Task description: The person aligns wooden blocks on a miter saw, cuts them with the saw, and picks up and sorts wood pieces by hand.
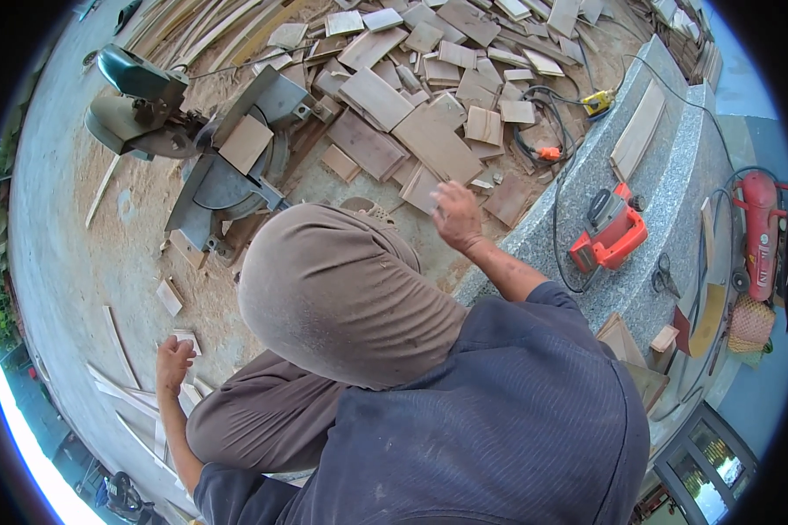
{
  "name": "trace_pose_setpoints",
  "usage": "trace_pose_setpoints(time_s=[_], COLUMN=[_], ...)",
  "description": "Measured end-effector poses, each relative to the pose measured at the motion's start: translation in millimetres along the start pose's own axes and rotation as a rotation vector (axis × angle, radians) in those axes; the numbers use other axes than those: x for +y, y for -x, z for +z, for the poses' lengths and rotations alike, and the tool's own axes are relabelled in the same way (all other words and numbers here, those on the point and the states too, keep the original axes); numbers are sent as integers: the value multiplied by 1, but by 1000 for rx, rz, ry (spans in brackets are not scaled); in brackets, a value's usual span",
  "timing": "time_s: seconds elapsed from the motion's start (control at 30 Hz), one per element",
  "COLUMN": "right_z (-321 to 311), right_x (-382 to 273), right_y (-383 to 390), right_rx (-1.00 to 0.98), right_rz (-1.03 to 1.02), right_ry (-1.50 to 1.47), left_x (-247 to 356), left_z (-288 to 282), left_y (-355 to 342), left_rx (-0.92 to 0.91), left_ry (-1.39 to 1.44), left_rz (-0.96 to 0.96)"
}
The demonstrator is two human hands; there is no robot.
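Observation:
Low on the left, my left hand (175,362) has its fingers curled against a small pale piece of wood (187,340), which sticks out past the fingertips. My right hand (456,217) is raised beyond my bent knee, over the near edge of the board pile. Its fingers are loosely bent and apart, with nothing seen in them. Closest to it lie a wide flat board (438,140) and a brownish board (507,200). A mitre saw (140,105) stands to the left of the pile, with a short board (245,144) resting on it.
Wooden boards (378,98) are heaped ahead, with long strips (228,35) behind the saw. On the granite step (534,245) at right sit a red power tool (610,229), pliers (665,277) and a long board (639,131). A red cylinder (761,232) stands beyond. Cords cross the step.

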State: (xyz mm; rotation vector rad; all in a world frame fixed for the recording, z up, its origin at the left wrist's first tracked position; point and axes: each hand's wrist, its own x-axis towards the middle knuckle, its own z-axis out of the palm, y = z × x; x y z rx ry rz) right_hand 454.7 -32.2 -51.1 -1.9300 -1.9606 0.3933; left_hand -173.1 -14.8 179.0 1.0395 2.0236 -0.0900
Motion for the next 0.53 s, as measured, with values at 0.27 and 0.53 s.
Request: trace_pose_setpoints(time_s=[0.27, 0.53], right_z=[15, -3], right_x=[-14, 30], right_y=[-19, -83], right_rx=[54, -300], right_rz=[145, 402], right_ry=[78, 150], left_x=[-3, -11], left_z=[-1, -2], left_y=[2, -7], left_rx=[7, -16], left_ry=[5, 9], left_rz=[-2, -5])
